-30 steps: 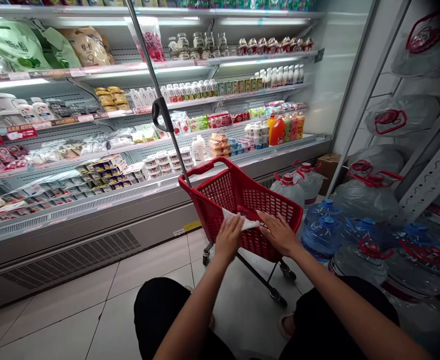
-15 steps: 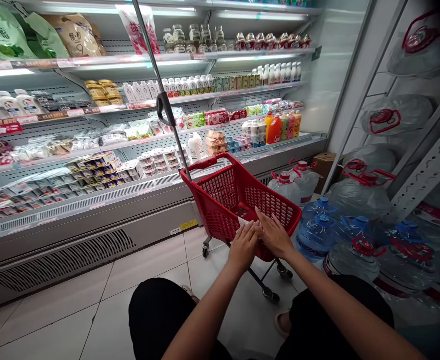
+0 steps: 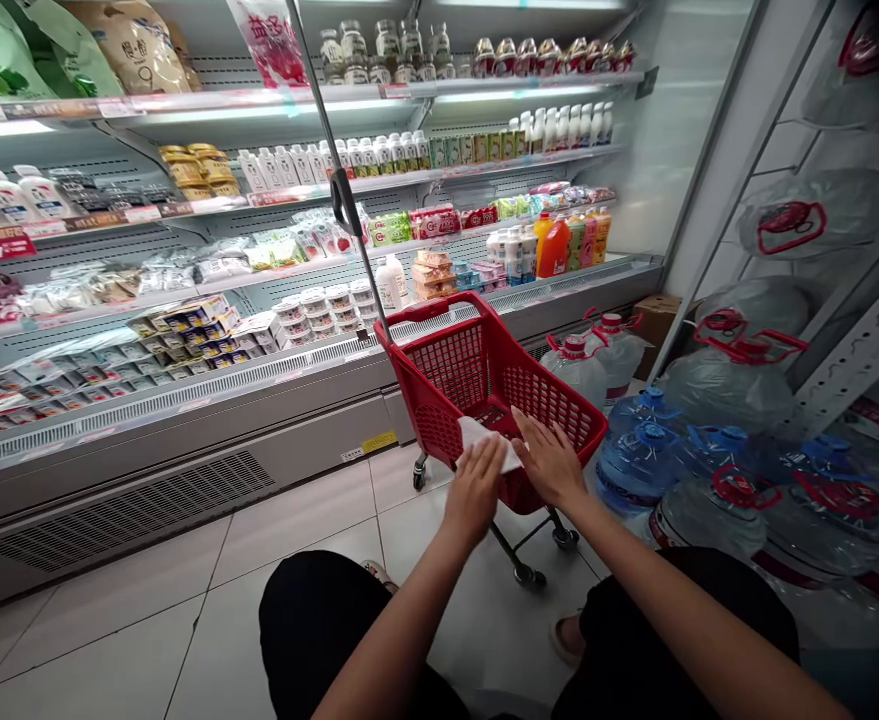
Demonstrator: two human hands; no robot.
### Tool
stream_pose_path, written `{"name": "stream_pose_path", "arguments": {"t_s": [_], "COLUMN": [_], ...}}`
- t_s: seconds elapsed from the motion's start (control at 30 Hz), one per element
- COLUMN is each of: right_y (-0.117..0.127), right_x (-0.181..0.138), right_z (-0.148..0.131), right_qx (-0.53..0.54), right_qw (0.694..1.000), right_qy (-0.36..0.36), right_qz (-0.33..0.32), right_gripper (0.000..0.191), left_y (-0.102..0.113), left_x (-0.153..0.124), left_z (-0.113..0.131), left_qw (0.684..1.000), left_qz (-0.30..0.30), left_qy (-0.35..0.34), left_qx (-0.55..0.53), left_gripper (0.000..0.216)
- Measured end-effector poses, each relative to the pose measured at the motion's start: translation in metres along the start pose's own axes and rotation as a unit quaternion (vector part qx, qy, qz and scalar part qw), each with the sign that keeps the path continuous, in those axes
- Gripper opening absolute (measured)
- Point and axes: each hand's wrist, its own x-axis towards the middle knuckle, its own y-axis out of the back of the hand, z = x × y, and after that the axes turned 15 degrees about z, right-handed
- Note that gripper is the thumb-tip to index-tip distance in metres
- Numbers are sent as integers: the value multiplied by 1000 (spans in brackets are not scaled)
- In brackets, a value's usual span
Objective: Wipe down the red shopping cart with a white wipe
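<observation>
A small red plastic shopping cart (image 3: pixel 446 412) with perforated sides stands in front of my knees. At its near rim, a white wipe (image 3: pixel 475 431) lies partly under the fingers of my left hand (image 3: pixel 478 482), which press and grip it. My right hand (image 3: pixel 548 458) rests close beside, its fingers stretched out and slightly apart over the near rim. Part of the wipe shows between the two hands. Whether the right palm touches it is hidden. A dark pole with a black clip (image 3: pixel 345 203) rises from the cart's far left corner.
Behind the cart, a refrigerated display (image 3: pixel 319 385) holds yogurt cups, bottles and packets. To the right are several large water bottles (image 3: pixel 643 458), a cardboard box (image 3: pixel 656 312) and a perforated metal upright (image 3: pixel 866 330). Pale tiles (image 3: pixel 296 520) cover the floor.
My left hand has moved slightly down and left, apart from my right hand. More of the white wipe now shows. The camera view has shifted a little.
</observation>
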Motion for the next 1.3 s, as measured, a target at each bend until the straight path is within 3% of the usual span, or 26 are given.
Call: {"name": "stream_pose_path", "arguments": {"t_s": [0.07,0.13,0.27,0.4,0.5,0.67,0.8,0.9,0.97,1.17,1.3], "right_y": [1,3,8,3,-5,-9,-4,0,2,10,21], "right_x": [-4,-6,4,17,17,9,2,-2,-4,-8,-7], "right_z": [-12,-16,3,21,5,-39,-54,-61,-66,-72,-66], "right_qx": [14,34,25,11,33,38,56,66,65,72,135], "right_qw": [1000,999,997,995,992,993,989,987,988,984,966], "right_qy": [-8,10,64,95,116,102,128,140,136,157,210], "right_qz": [4,-15,-47,-32,-44,-42,-44,-43,-40,-39,-69], "right_gripper": [63,63,63,61,60,63,65,67,68,75,80], "left_y": [2,9,31,38,29,24,45,58,59,39,40], "left_x": [-9,-15,-18,-16,-22,-46,-60,-65,-67,-57,-40], "left_z": [16,16,-19,-43,-27,0,-33,-61,-64,-8,20], "left_qw": [999,999,997,998,994,997,999,994,990,991,993], "left_qz": [1,-1,-9,17,36,23,14,32,46,49,25], "left_qy": [-29,-39,-43,53,102,73,45,98,129,124,106], "left_qx": [-23,-37,-56,-41,-24,-5,7,33,42,3,-51], "left_gripper": [58,56,52,49,50,58,62,63,62,59,58]}}
